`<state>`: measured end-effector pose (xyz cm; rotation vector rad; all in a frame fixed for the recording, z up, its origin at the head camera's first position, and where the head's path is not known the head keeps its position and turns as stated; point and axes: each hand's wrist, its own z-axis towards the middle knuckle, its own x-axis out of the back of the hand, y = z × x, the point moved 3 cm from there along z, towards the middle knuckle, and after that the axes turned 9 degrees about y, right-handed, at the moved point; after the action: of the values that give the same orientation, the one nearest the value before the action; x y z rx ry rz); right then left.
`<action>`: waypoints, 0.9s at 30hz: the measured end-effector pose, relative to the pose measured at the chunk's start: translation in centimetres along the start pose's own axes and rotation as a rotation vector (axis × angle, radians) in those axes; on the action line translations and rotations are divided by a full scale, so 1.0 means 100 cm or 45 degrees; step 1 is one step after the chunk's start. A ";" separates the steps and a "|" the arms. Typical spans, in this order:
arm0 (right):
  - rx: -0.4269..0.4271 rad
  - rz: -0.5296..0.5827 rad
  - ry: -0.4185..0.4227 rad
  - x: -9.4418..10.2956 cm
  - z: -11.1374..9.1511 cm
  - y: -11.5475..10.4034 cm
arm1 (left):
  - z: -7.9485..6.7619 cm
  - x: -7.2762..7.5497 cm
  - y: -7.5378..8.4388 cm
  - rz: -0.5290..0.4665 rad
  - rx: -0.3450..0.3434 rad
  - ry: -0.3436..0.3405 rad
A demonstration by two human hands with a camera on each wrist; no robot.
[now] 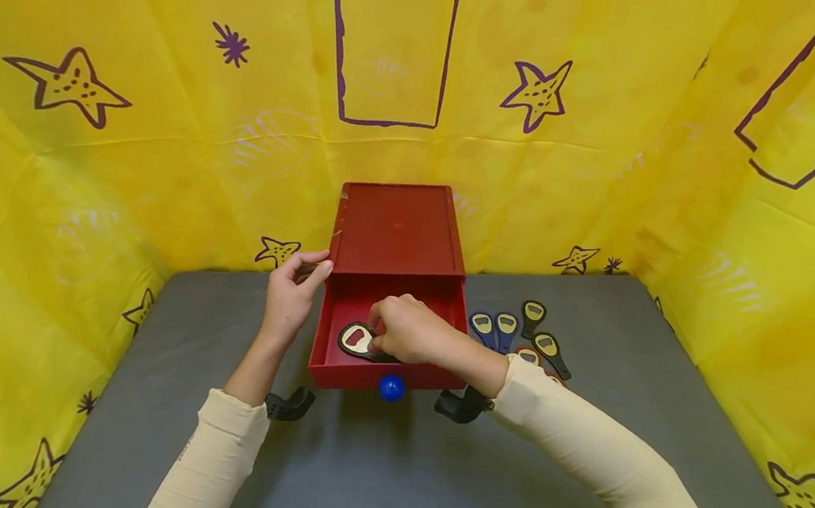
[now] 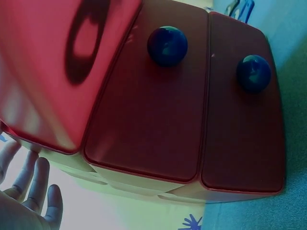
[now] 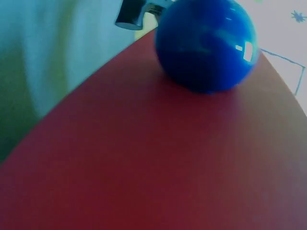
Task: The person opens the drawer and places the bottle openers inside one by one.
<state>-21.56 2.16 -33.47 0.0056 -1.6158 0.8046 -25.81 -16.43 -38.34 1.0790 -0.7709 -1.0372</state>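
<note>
A red drawer cabinet (image 1: 398, 232) stands with its top drawer (image 1: 321, 376) pulled out. Inside that drawer my right hand (image 1: 410, 330) pinches the handle of a black bottle opener (image 1: 356, 339) with a pale face, which lies low over the drawer floor; the fingertips are partly hidden. In the left wrist view, the opener's dark outline (image 2: 86, 43) shows through the red plastic. My left hand (image 1: 289, 295) touches the cabinet's upper left front corner with its thumb, the other fingers extended along the side. Under the right wrist, a blue round knob (image 3: 206, 45) sticks out from the drawer front.
Right of the cabinet lie several bottle openers: blue ones (image 1: 506, 324), black ones (image 1: 548, 345) and a red-rimmed one (image 1: 528, 356). Two lower drawers (image 2: 144, 110) with blue knobs are closed. Grey cloth (image 1: 381, 486) covers the table, and yellow patterned fabric (image 1: 393, 51) hangs around it.
</note>
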 end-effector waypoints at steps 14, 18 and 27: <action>0.087 0.178 0.075 0.043 -0.016 0.020 | -0.001 0.002 0.002 0.000 0.004 -0.010; 0.082 0.191 0.121 0.062 -0.018 0.029 | -0.001 0.002 0.002 -0.008 -0.005 -0.008; -0.053 0.283 0.197 0.088 -0.033 0.066 | -0.003 0.003 0.000 0.017 -0.006 -0.020</action>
<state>-23.63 12.57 -29.12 -0.2638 -1.5021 0.9182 -25.46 -16.63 -38.39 1.0617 -0.7874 -1.0366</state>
